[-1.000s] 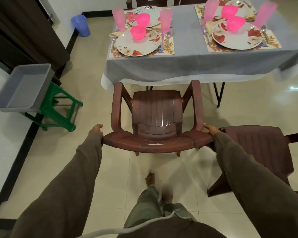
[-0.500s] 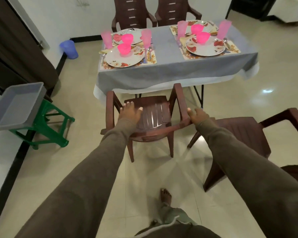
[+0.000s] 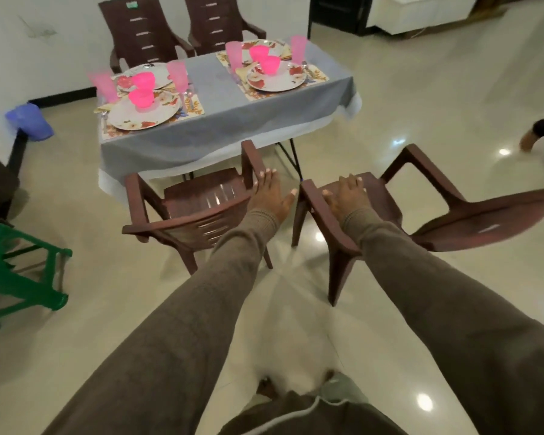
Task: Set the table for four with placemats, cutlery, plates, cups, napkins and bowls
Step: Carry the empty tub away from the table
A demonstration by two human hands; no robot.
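Two hands reach out over two brown plastic chairs

Left hand [image 3: 272, 196] lies by the near chair's [image 3: 198, 202] armrest and right hand [image 3: 347, 196] over the second chair [image 3: 427, 211], fingers straight and spread, gripping nothing. Four settings sit on the tabletop [image 3: 220, 120] beyond. These chairs look light and stiff (smooth too); each is best taken by the armrests or backrest top.

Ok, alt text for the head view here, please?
Both hands, left and right, reach forward open over two brown plastic chairs near a grey-clothed table set with floral plates and pink cups.
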